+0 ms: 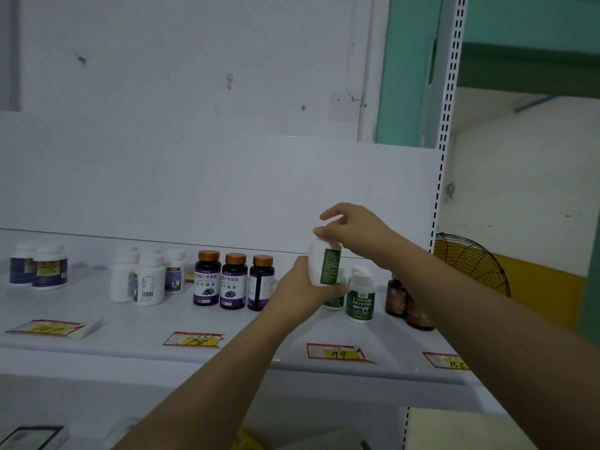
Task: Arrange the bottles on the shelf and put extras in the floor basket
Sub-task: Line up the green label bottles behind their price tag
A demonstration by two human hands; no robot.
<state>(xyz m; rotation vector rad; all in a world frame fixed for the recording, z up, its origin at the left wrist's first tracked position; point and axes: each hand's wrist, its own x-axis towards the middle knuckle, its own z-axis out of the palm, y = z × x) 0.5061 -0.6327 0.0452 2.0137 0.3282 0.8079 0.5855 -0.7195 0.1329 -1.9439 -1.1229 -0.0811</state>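
A white plastic bottle with a dark green label (323, 266) is held upright just above a white metal shelf (227, 323), in front of matching green-labelled bottles (360, 298). The left hand (300, 289) grips its lower body; the right hand (354, 230) pinches its white cap.

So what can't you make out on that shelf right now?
Head view only:
1. Held bottle: label print too small to read; left hand covers its base.
2. Brown bottles: right forearm hides some, count unclear.
3. Rightmost price tag: forearm cuts off its number.
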